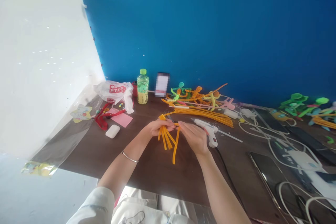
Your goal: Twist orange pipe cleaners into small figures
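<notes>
Pinching left hand (158, 125): orange pipe cleaners (164, 135) may slip if loose.
Right hand (193, 136): pinches one; bumping glue gun (212, 135), its 3 o'clock, could burn.

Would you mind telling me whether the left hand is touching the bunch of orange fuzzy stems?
Touching: in the head view, the left hand grips the orange fuzzy stems, whose ends fan out below its fingers.
</notes>
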Demonstrator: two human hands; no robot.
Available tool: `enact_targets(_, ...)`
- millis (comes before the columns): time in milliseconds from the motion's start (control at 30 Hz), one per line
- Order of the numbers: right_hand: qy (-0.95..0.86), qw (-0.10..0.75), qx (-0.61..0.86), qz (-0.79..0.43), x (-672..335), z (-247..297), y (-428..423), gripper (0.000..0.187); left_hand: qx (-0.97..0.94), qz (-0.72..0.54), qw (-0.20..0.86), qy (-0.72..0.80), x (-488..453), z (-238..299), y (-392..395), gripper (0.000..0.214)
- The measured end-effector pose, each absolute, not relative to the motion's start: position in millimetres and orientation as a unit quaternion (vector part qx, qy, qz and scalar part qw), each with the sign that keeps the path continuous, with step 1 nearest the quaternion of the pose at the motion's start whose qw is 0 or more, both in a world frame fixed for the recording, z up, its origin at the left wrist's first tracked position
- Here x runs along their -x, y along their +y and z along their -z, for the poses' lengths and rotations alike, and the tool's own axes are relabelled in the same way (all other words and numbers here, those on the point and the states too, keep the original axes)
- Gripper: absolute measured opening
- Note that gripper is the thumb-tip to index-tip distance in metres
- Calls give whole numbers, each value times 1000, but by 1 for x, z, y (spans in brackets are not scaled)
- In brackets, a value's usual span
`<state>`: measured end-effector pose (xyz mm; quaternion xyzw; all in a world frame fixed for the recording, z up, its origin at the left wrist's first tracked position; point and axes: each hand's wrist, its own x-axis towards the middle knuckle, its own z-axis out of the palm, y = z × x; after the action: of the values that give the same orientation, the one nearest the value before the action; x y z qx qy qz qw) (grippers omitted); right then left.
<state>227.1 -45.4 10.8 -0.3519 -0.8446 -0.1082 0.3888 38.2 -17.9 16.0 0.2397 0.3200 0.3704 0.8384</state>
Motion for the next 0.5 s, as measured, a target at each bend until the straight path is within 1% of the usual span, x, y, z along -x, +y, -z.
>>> enact_targets(100,-840,400,353,91,-225,-11,-44,21,-277,-377,823,323,-36,-16,-18,13)
enact_targets(267,-814,459,356,22,-221,-12,-43,18,-353,-404,777,329,-35,-18,-19,23)
enact_targets(400,-772,494,390,-87,-218,-13,-45,14,-405,-447,732,318,-38,-17,-20,29)
enact_targets(500,-719,502,433,-207,-216,-16,-46,13,-440,-471,695,319,-40,-15,-20,32)
